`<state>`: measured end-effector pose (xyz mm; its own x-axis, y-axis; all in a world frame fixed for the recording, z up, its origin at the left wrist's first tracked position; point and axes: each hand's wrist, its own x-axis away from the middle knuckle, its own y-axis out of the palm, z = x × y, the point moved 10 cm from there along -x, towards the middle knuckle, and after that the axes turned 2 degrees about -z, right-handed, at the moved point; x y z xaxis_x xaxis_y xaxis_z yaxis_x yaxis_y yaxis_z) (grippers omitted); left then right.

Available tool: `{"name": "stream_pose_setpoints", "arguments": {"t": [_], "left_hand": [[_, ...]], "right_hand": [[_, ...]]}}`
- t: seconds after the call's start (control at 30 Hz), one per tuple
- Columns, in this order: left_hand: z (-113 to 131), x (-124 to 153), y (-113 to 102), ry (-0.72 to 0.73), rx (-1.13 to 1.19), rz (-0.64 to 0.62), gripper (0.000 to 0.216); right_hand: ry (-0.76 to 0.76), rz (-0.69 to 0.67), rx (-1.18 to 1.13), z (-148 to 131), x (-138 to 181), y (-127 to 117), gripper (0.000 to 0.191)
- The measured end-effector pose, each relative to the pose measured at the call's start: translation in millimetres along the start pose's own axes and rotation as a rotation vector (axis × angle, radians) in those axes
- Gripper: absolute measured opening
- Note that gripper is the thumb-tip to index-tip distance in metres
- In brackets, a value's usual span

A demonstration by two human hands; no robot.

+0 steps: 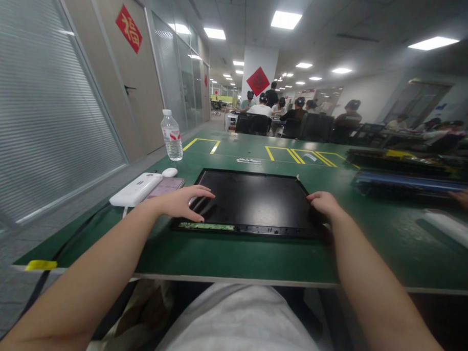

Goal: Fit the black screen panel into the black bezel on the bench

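A flat black screen panel (252, 199) lies on the green table (231, 257) straight in front of me, with a narrow green circuit strip (207, 226) along its near left edge. My left hand (183, 202) rests on the panel's near left corner, fingers stretched out and spread over the surface. My right hand (325, 204) sits at the panel's right edge with its fingers curled down against the rim; whether they clasp the edge is hidden.
A white power bank (136, 189), a phone (165, 187) and a small white mouse (169, 172) lie left of the panel. A water bottle (171, 136) stands farther back left. Dark stacked panels (403, 173) and another person's hand (465, 198) are at the right. Several seated people fill the background.
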<state>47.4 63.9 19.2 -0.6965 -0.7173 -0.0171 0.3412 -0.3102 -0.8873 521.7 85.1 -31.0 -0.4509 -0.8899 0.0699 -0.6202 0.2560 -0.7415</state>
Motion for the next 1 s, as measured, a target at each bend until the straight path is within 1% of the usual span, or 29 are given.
{"name": "stream_pose_setpoints", "arguments": {"t": [0.2,0.33,0.5,0.63,0.83,0.9,1.0], "left_hand": [[7,1,-4,0.037,0.004,0.012,0.072],[15,0,-6,0.097,-0.004,0.036,0.071],[23,2,-6,0.207,-0.036,0.069,0.064],[26,2,-5,0.243,-0.054,0.073,0.062],[25,2,-5,0.230,-0.048,0.062,0.061],[19,1,-4,0.191,-0.049,0.051,0.064],[5,-1,-3,0.082,-0.065,0.046,0.067]], "right_hand": [[-0.002,0.011,0.002,0,-1,0,0.037],[-0.004,0.016,0.002,1,-1,0,0.040],[0.021,0.018,-0.014,1,1,0,0.041],[0.007,0.030,0.007,-2,3,-2,0.041],[0.006,0.031,0.028,-7,8,-3,0.041],[0.017,0.026,0.024,-7,9,-3,0.041],[0.022,0.031,0.028,-7,11,-4,0.042]]}}
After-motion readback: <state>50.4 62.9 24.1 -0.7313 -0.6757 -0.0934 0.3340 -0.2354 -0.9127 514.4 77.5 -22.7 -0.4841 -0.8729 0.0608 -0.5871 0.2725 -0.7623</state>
